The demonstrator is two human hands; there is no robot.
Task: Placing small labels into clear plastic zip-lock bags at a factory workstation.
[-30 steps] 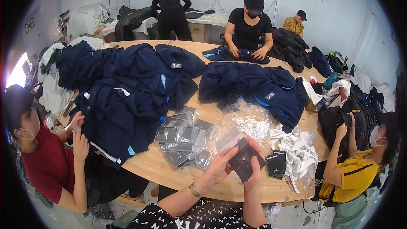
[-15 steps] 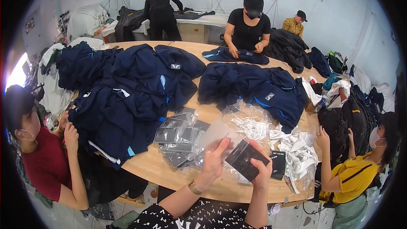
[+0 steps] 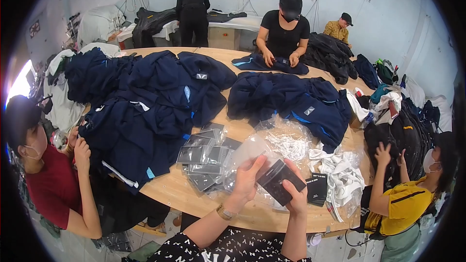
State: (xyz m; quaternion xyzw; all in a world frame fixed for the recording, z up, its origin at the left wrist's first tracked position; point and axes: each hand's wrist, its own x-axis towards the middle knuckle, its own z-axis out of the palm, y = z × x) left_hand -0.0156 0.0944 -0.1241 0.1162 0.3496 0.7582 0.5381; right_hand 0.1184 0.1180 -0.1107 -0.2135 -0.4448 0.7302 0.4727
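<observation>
Over the near edge of the table, my right hand [image 3: 296, 196] is closed on a black card [image 3: 275, 183], its thumb lying across the face. My left hand [image 3: 248, 179], thumb raised, pinches a clear plastic sleeve [image 3: 253, 149] beside the card's left edge. Whether the card's far end is inside the sleeve is hard to tell. Left of my hands lies a heap of dark cards in clear sleeves [image 3: 204, 157]. A small stack of bare black cards [image 3: 318, 190] is just right of my right hand.
White strings [image 3: 287, 146] lie on a clear plastic bag beyond my hands. White cloth pieces [image 3: 343, 177] are heaped to the right. Navy garments [image 3: 141, 116] cover the left of the table, with another navy pile [image 3: 286, 94] at centre. Co-workers handle garments around it.
Both my hands have shifted slightly; the card sits a little further left, closer to the sleeve. The person in yellow has moved a hand onto the dark garments.
</observation>
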